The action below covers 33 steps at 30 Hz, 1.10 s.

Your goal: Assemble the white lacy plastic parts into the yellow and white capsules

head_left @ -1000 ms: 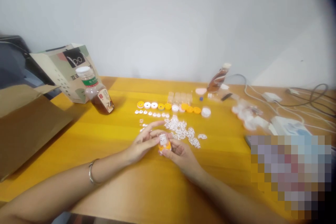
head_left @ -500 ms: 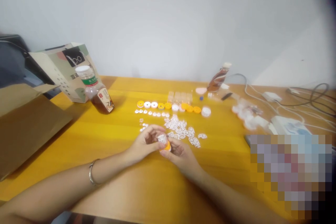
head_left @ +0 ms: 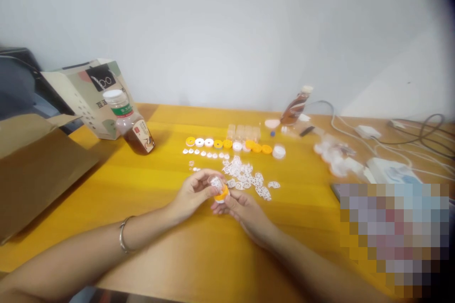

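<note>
Both hands hold a small clear container with an orange and white cap (head_left: 222,194), tilted, its cap end toward me. White bits show through its clear part. My left hand (head_left: 195,195) closes round the clear end. My right hand (head_left: 244,207) pinches the cap between thumb and fingers. Just beyond lies a loose pile of white cut-out plastic pieces (head_left: 239,168). Behind it run a row of small white discs (head_left: 209,155) and a row of orange and white ring caps (head_left: 218,144). Clear square boxes (head_left: 248,132) stand at the back.
At left are a brown paper bag (head_left: 46,170), a printed gift bag (head_left: 95,99) and a tea bottle (head_left: 137,132). A second brown bottle (head_left: 295,108) stands at the back right. Cables (head_left: 401,139), clear plastic pieces (head_left: 332,154) and a white box (head_left: 393,170) lie at right.
My right fingers have shifted lower around the cap, and the fingertips now show beneath it. The container has tilted slightly. My left hand has hardly moved.
</note>
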### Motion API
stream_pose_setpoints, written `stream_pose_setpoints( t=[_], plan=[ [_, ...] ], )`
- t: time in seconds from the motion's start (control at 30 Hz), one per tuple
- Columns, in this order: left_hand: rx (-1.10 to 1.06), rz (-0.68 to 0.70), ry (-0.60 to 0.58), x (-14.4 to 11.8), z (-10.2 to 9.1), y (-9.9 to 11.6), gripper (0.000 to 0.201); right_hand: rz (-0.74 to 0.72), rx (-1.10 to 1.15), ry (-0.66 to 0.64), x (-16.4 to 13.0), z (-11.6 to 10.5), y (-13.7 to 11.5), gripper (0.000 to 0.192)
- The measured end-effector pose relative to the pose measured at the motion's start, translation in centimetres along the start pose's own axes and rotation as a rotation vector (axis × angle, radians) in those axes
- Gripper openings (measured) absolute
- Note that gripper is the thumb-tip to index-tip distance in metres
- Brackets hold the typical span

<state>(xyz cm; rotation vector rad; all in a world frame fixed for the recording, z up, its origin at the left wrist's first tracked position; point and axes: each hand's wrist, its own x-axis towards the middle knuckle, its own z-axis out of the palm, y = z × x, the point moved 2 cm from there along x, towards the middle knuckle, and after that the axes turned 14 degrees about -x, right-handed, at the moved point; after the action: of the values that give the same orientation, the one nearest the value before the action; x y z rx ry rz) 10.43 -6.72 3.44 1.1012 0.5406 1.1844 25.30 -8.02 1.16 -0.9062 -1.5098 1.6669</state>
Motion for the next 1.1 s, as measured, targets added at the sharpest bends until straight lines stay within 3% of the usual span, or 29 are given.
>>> stream_pose_setpoints(
  t=[0.17, 0.4, 0.53, 0.63, 0.83, 1.1],
  plan=[
    [-0.025, -0.026, -0.067, 0.0, 0.5, -0.1, 0.026, -0.038, -0.021, 0.073, 0.1, -0.1, -0.1, 0.026],
    [0.089, -0.014, -0.043, -0.2, 0.4, -0.1, 0.029, -0.07, 0.063, -0.011, 0.0, 0.2, -0.7, 0.032],
    [0.134, -0.043, -0.113, -0.1, 0.5, -0.1, 0.022, -0.068, 0.143, 0.032, -0.2, 0.3, -0.9, 0.028],
    [0.143, -0.028, -0.128, -0.2, 0.6, -0.1, 0.021, -0.002, 0.26, 0.005, -0.4, 0.7, -0.9, 0.031],
    [0.26, 0.068, -0.093, -0.3, 0.6, 0.4, 0.024, 0.178, 0.442, -0.193, -0.5, 1.4, -0.7, 0.042],
    [0.284, 0.09, -0.096, -0.7, 1.0, 0.5, 0.025, 0.216, 0.569, -0.199, -0.8, 2.5, -1.4, 0.043]
  ],
)
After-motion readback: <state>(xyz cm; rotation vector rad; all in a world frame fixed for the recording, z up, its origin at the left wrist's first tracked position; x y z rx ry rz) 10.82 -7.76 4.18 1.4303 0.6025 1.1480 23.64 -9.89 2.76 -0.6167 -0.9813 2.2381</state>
